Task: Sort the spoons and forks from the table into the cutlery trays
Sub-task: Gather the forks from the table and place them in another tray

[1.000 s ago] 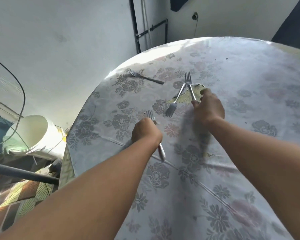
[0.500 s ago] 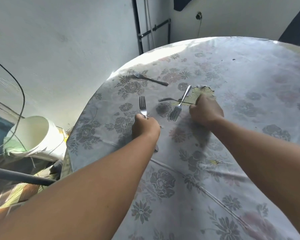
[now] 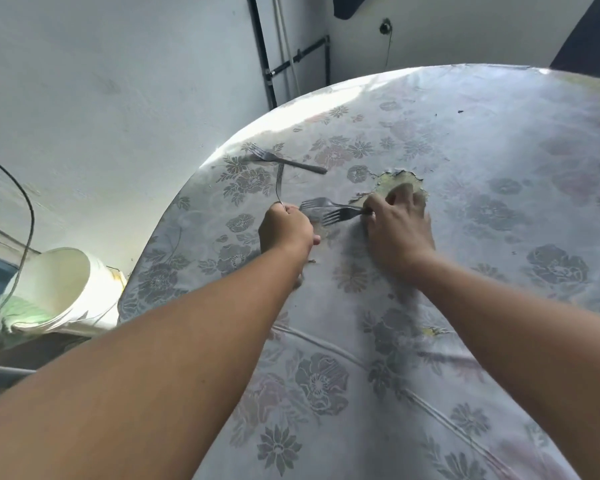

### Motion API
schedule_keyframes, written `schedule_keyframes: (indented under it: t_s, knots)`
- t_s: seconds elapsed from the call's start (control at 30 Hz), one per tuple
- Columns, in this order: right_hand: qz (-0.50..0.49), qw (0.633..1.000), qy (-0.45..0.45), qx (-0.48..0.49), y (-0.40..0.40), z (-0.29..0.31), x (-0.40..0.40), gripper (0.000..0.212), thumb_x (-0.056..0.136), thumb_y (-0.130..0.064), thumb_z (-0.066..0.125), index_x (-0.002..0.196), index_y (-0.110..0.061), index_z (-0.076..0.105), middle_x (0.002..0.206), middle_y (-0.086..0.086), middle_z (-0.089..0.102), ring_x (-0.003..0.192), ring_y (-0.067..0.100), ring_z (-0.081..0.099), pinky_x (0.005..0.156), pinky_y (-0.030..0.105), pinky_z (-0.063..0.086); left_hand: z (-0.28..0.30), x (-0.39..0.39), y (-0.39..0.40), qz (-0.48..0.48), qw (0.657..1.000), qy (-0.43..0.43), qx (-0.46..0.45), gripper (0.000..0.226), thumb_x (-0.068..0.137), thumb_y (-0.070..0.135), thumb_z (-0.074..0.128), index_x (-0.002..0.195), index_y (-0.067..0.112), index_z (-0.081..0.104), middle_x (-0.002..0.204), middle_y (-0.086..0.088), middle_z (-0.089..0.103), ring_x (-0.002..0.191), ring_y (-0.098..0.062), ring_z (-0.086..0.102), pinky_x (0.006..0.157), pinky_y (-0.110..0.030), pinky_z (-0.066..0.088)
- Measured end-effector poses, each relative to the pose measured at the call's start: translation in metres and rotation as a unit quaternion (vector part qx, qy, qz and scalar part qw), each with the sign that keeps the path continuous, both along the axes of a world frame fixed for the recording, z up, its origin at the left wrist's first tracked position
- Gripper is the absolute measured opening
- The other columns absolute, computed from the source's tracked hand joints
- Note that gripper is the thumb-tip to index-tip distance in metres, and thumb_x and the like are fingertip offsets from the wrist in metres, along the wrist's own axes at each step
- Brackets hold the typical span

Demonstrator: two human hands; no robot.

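Note:
My left hand (image 3: 286,228) is closed around the handle of a fork (image 3: 279,183), whose tines point up and away, seen edge-on. My right hand (image 3: 397,220) grips the handles of two forks (image 3: 329,209) whose tines point left toward my left hand, just above the cloth. Another fork (image 3: 284,159) lies alone on the table near its far left edge, beyond both hands. No cutlery tray and no spoon is in view.
The round table (image 3: 499,168) wears a floral cloth with a torn hole (image 3: 400,180) right behind my right hand. A white bucket (image 3: 49,289) stands on the floor to the left, below the table edge. A wall with pipes (image 3: 274,64) rises behind.
My right hand has gathered both middle forks and turned their tines to the left. My left hand has lifted its fork further away and twisted it on edge.

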State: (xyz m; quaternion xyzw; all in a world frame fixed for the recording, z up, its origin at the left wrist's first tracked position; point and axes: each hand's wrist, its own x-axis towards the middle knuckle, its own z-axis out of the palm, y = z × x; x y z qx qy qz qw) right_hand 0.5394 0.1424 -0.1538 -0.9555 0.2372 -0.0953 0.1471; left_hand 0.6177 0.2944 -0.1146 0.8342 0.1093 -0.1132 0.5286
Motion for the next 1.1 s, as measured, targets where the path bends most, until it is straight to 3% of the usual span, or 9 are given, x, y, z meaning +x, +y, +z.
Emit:
schedule_keyframes:
  t_s: [0.17,0.3,0.4,0.53,0.7,0.77,0.87,1.0,1.1]
  knots:
    - [-0.083,0.993,-0.075,0.024,0.0,-0.013,-0.013,0.024,0.108,-0.039,0.039,0.112,-0.027,0.06,0.117,0.003,0.059,0.113,0.032,0.04,0.095,0.045,0.03,0.003,0.025,-0.017,-0.107,0.987,-0.036,0.115,0.029,0.097,0.018,0.037,0.108,0.017,0.063,0.106,-0.009,0.071,0.097,-0.03,0.069,0.091,-0.042,0.057]
    - [-0.065,0.988,-0.134,0.033,-0.002,-0.012,-0.014,0.028,0.109,-0.041,0.037,0.099,-0.027,0.059,0.096,-0.005,0.067,0.097,0.025,0.047,0.086,0.039,0.024,0.011,0.051,-0.037,-0.159,0.967,-0.076,0.186,0.034,0.105,0.02,0.037,0.129,0.011,0.059,0.117,-0.009,0.064,0.095,-0.026,0.059,0.075,-0.033,0.046]
    - [-0.025,0.993,-0.116,0.025,0.0,-0.012,-0.013,0.027,0.109,-0.038,0.038,0.097,-0.026,0.058,0.093,-0.002,0.069,0.086,0.027,0.054,0.076,0.037,0.029,0.013,0.062,-0.05,-0.249,0.942,-0.063,0.216,0.047,0.103,0.016,0.041,0.149,0.021,0.045,0.14,-0.01,0.054,0.101,-0.027,0.062,0.069,-0.028,0.044]
    - [-0.025,0.995,-0.092,0.01,-0.002,-0.015,-0.009,0.025,0.108,-0.037,0.037,0.1,-0.026,0.058,0.098,-0.002,0.069,0.093,0.028,0.059,0.076,0.039,0.031,0.019,0.069,-0.062,-0.365,0.892,0.034,0.263,0.076,0.097,0.017,0.045,0.165,0.02,0.011,0.169,-0.006,0.019,0.145,-0.028,0.038,0.114,-0.034,0.04]
    - [-0.027,0.996,-0.084,0.012,-0.003,-0.017,-0.007,0.025,0.108,-0.038,0.036,0.102,-0.026,0.057,0.1,-0.003,0.07,0.093,0.028,0.059,0.078,0.04,0.033,0.014,0.067,-0.058,-0.381,0.855,-0.051,0.349,0.059,0.097,0.03,0.049,0.154,0.021,0.039,0.154,-0.012,0.046,0.134,-0.031,0.049,0.109,-0.037,0.044]
    - [-0.03,0.996,-0.086,0.018,-0.002,-0.017,-0.007,0.025,0.108,-0.038,0.037,0.102,-0.026,0.058,0.098,-0.003,0.07,0.093,0.027,0.059,0.078,0.04,0.034,0.006,0.063,-0.049,-0.371,0.846,-0.113,0.366,0.036,0.097,0.037,0.05,0.13,0.025,0.053,0.127,-0.008,0.063,0.107,-0.027,0.06,0.088,-0.037,0.052]
    - [-0.035,0.995,-0.095,0.021,0.0,-0.016,-0.009,0.023,0.108,-0.039,0.042,0.101,-0.025,0.06,0.095,-0.003,0.07,0.092,0.026,0.06,0.078,0.04,0.036,-0.003,0.055,-0.037,-0.34,0.844,-0.169,0.379,0.027,0.099,0.046,0.051,0.113,0.023,0.054,0.106,-0.005,0.059,0.084,-0.022,0.055,0.058,-0.029,0.036]
    - [-0.063,0.99,-0.118,0.041,-0.001,-0.013,-0.012,0.026,0.108,-0.039,0.041,0.098,-0.024,0.059,0.085,-0.004,0.064,0.079,0.023,0.056,0.075,0.038,0.037,-0.015,0.053,-0.023,-0.246,0.881,-0.186,0.358,0.024,0.097,0.045,0.062,0.099,0.022,0.055,0.111,-0.009,0.056,0.084,-0.025,0.053,0.067,-0.032,0.038]
    - [-0.095,0.983,-0.145,0.063,0.0,-0.011,-0.014,0.027,0.109,-0.038,0.037,0.102,-0.023,0.059,0.084,-0.006,0.061,0.071,0.019,0.051,0.073,0.035,0.033,-0.02,0.048,-0.02,-0.247,0.879,-0.211,0.349,0.025,0.102,0.036,0.058,0.125,0.028,0.061,0.123,-0.008,0.053,0.085,-0.022,0.052,0.071,-0.032,0.045]
